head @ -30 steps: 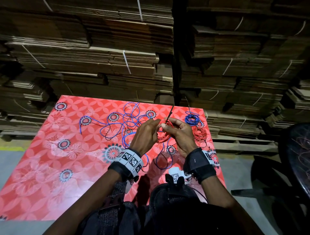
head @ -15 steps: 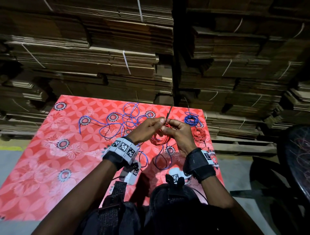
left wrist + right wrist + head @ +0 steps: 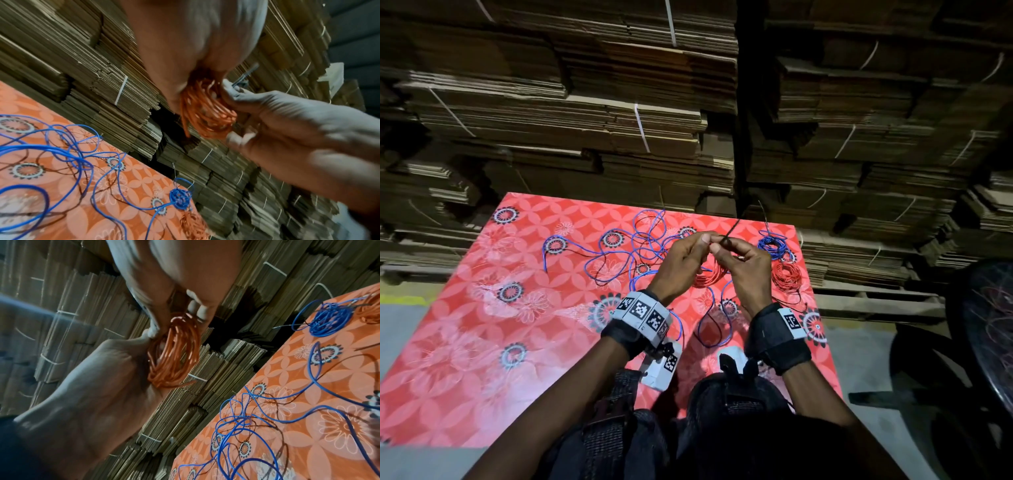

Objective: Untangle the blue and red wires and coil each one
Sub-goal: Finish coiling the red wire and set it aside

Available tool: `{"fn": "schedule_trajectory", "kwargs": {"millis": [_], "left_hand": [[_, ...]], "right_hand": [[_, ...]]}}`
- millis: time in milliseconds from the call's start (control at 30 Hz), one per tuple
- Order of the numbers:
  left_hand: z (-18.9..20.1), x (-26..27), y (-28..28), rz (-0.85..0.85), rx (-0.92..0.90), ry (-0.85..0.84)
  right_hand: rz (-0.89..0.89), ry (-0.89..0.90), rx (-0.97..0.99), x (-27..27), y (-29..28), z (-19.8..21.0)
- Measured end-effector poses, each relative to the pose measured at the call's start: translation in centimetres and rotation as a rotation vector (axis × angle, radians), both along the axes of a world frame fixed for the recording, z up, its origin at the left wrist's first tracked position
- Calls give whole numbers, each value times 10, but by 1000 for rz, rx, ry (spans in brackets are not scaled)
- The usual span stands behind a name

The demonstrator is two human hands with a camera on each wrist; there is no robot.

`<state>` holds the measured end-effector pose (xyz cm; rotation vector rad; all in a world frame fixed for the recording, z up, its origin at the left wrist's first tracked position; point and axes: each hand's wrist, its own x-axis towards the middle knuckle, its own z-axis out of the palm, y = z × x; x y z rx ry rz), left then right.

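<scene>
Both hands hold a small red wire coil (image 3: 709,278) up above the red floral table (image 3: 482,342). My left hand (image 3: 703,240) grips its left side, and my right hand (image 3: 724,246) grips its right side (image 3: 205,112). Their fingertips meet at the top of the coil (image 3: 174,353), where they pinch a thin dark tie end (image 3: 732,229) that sticks up. Long loose blue wire (image 3: 633,246) lies in loops on the table to the left (image 3: 236,426). A finished blue coil (image 3: 774,244) and a second red coil (image 3: 787,278) lie at the far right.
Tall stacks of flattened cardboard (image 3: 619,120) stand right behind the table's far edge. A black chair (image 3: 979,342) is at the right, off the table. A loop of blue wire (image 3: 714,325) lies under my wrists, near the table's front edge.
Both hands have risen a little with the red coil. My left hand has turned so that its fingertips meet the right hand's at the tie on top.
</scene>
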<state>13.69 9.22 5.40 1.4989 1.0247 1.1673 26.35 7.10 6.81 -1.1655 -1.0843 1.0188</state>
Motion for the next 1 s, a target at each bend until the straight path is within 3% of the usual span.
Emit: {"fn": "schedule_trajectory", "kwargs": {"millis": [333,633,833,1000], "left_hand": [[9,5,-10,135,-14,-183],[2,1,-8,188,-76,-250],[1,0,-8,220,-93,-265],[0,2,-11,227,-96,-274]], "right_hand": [[-95,-36,1,2,6,4],[-26,-88,42,2,-3,13],[-116,14,124,-4,-8,17],[-112,235,63,-6,-4,25]]}}
